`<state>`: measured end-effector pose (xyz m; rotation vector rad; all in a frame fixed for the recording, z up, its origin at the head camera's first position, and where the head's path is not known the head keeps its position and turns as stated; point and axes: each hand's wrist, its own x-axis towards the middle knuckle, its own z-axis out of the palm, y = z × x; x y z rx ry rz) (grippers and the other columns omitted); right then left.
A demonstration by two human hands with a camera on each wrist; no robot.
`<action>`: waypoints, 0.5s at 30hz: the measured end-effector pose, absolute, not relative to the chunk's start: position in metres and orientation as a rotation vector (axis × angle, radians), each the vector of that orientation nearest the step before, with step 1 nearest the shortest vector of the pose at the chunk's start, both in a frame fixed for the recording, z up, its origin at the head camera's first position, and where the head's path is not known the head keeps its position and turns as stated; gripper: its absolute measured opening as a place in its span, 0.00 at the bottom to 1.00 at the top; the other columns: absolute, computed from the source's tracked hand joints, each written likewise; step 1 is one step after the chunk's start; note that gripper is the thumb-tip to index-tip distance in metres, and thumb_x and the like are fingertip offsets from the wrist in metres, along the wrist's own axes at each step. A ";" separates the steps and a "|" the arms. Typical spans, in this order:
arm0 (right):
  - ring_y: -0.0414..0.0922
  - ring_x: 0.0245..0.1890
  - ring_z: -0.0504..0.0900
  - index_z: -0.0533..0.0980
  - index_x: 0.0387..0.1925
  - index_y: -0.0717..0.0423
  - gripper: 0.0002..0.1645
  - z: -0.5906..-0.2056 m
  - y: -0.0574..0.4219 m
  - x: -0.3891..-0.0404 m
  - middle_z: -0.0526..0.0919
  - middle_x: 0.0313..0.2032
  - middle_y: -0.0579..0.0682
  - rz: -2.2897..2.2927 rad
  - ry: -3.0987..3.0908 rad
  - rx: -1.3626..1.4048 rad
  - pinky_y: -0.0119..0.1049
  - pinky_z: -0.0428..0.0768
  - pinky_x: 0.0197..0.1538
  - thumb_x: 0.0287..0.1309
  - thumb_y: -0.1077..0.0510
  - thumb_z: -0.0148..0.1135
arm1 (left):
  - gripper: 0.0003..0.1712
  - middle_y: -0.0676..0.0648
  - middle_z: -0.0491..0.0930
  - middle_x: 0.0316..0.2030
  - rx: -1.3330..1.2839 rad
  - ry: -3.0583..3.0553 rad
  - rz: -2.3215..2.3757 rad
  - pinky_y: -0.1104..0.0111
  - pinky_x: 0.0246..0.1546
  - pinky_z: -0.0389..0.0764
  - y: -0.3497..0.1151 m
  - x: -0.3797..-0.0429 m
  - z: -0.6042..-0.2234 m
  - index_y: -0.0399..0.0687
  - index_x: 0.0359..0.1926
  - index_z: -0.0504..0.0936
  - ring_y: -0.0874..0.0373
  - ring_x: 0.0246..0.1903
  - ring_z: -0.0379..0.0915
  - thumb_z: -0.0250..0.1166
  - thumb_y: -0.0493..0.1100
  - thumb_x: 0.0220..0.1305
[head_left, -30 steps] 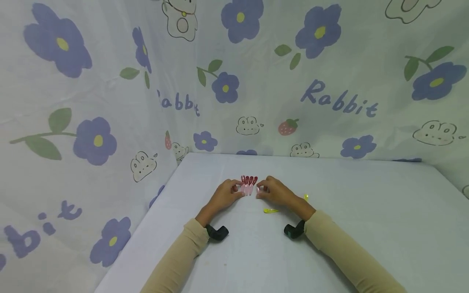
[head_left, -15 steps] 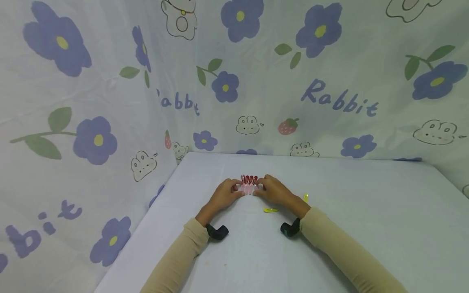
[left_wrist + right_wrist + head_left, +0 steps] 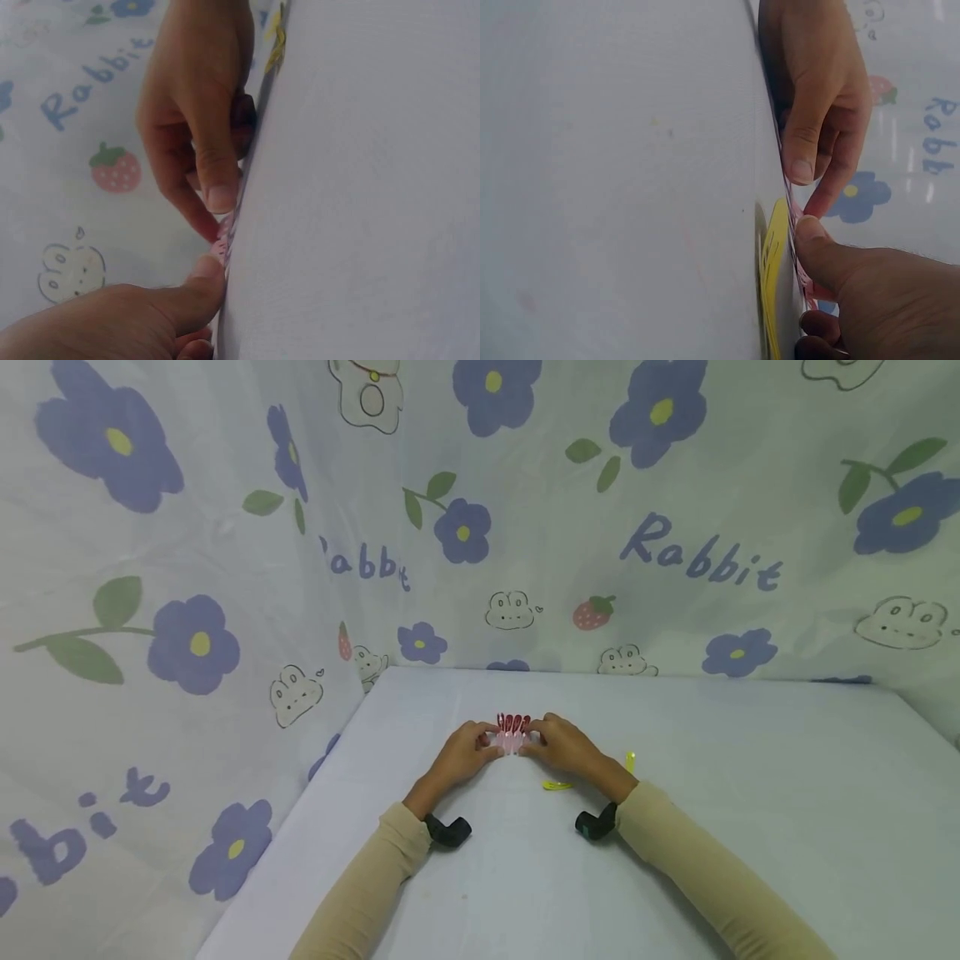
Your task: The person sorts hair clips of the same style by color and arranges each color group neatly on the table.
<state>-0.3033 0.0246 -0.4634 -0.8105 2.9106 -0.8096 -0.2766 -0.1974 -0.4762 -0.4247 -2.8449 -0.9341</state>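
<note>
Several red snap hair clips stand side by side in a short row on the white table. Directly in front of them lies a row of pink snap hair clips. At the left end of the pink row, my left hand spans a pink clip between thumb and forefinger. My right hand pinches the pink clip at the right end the same way. Fingers partly cover both outer clips. In the right wrist view, thumb and forefinger of the right hand are right at the pink row.
A yellow snap hair clip lies in front of the right hand, and a second yellow clip lies beyond the right wrist. Black wrist cameras sit at both cuffs. A patterned cloth hangs along the table's back and left.
My right hand has moved left, bringing its pink clip up against the row. The left hand stays at the row's left end. The head view has tilted slightly.
</note>
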 end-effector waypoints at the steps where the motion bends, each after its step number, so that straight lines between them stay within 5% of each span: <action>1: 0.43 0.32 0.71 0.80 0.56 0.54 0.28 -0.463 0.025 -0.303 0.74 0.33 0.48 -0.810 2.908 -0.811 0.35 0.70 0.33 0.59 0.44 0.70 | 0.23 0.49 0.77 0.37 -0.427 -2.848 -0.934 0.67 0.37 0.73 -0.197 -0.277 -0.476 0.46 0.58 0.81 0.60 0.34 0.70 0.70 0.47 0.64; 15: 0.42 0.32 0.72 0.80 0.56 0.52 0.28 -0.464 0.024 -0.301 0.74 0.33 0.46 -0.782 2.926 -0.845 0.34 0.70 0.33 0.59 0.43 0.70 | 0.23 0.48 0.77 0.37 -0.422 -2.854 -0.953 0.67 0.38 0.73 -0.196 -0.273 -0.472 0.46 0.59 0.80 0.59 0.34 0.70 0.70 0.47 0.64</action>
